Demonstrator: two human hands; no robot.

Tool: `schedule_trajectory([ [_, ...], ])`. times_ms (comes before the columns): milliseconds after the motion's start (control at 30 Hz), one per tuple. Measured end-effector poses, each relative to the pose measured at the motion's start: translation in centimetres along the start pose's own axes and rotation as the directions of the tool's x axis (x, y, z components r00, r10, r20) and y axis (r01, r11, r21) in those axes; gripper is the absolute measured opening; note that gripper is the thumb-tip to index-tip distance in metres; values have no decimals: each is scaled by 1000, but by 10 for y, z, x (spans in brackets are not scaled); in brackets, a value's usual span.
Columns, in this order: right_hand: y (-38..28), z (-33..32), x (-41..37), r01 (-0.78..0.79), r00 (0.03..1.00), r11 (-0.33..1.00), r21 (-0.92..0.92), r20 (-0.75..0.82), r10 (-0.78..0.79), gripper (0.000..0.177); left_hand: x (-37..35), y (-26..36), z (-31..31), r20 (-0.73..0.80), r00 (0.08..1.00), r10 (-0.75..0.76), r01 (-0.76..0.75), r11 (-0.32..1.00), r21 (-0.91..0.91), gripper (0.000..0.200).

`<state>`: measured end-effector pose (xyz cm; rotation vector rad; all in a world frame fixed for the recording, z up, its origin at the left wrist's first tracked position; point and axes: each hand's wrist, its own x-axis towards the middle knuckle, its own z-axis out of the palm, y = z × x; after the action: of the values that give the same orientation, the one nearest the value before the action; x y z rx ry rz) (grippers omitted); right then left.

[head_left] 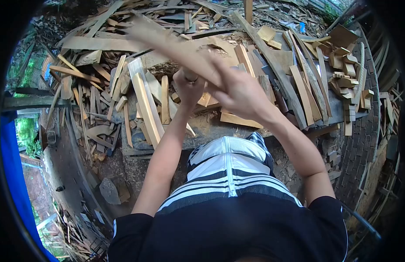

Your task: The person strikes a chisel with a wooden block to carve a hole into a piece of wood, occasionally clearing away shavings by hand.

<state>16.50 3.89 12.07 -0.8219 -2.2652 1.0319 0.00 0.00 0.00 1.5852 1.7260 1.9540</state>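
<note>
A flat wooden board (178,50), smeared by motion toward its far end, slants up and left from my right hand (241,94). The fingers of that hand are closed round the board's near end. My left hand (189,91) is a fist just left of it, beneath the board in this view. A round end with a dark ring shows at the top of this fist, but I cannot tell what the thing is. Below both hands lies a low workbench (202,124) with wood pieces on it, among them a pale block (239,120).
Long pale strips (147,111) lean at the left of the bench. Curved planks (276,74) lie to the right, beside a stack of small cut blocks (345,78). Scrap wood (167,17) is heaped behind. A blue sheet (14,174) hangs at far left.
</note>
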Motion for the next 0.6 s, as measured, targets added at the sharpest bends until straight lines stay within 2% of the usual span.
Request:
schedule_trajectory([
  [67, 1, 0, 0, -95, 961, 983, -159, 243, 132, 85, -4, 1, 4, -58, 983, -172, 156, 963, -218, 10],
  [100, -2, 2, 5, -60, 976, 991, -122, 199, 84, 85, 12, -4, -6, -43, 993, -108, 99, 978, -186, 10],
  [167, -13, 0, -2, 133, 989, 991, -8, -71, -133, 81, 2, -9, -10, 1, 996, -94, 93, 984, -153, 12],
  [200, -19, -2, -3, 146, 984, 986, 81, -115, -137, 77, 0, -7, -5, -23, 988, -153, 142, 959, -245, 9],
  [233, -18, 0, -6, 138, 985, 987, 85, -113, -128, 77, -2, -3, -5, -19, 987, -160, 151, 958, -243, 9],
  [300, -11, 6, -9, 3, 993, 997, -76, 119, 6, 76, -2, 4, -6, -50, 994, -101, 84, 958, -273, 8],
  [333, -8, 7, -8, -31, 975, 992, -123, 217, 57, 80, -7, -1, -13, -15, 993, -120, 114, 970, -216, 8],
  [467, -18, 3, -12, 43, 992, 991, -123, 120, -28, 80, -15, -15, -11, -94, 978, -188, 159, 954, -253, 11],
  [500, -22, 8, -14, 112, 994, 994, -9, 0, -112, 80, -24, -29, -11, -96, 977, -191, 161, 954, -254, 11],
  [533, -25, 12, -15, 192, 975, 976, 100, -131, -178, 81, -33, -41, -10, -104, 955, -279, 219, 894, -390, 14],
  [567, -21, 14, -16, 194, 974, 976, 99, -135, -180, 81, -38, -53, -11, -97, 928, -359, 260, 813, -521, 17],
  [600, -13, 16, -18, 105, 993, 994, 14, 61, -105, 80, -30, -25, -28, 82, 995, 62, -44, 979, -201, 21],
])
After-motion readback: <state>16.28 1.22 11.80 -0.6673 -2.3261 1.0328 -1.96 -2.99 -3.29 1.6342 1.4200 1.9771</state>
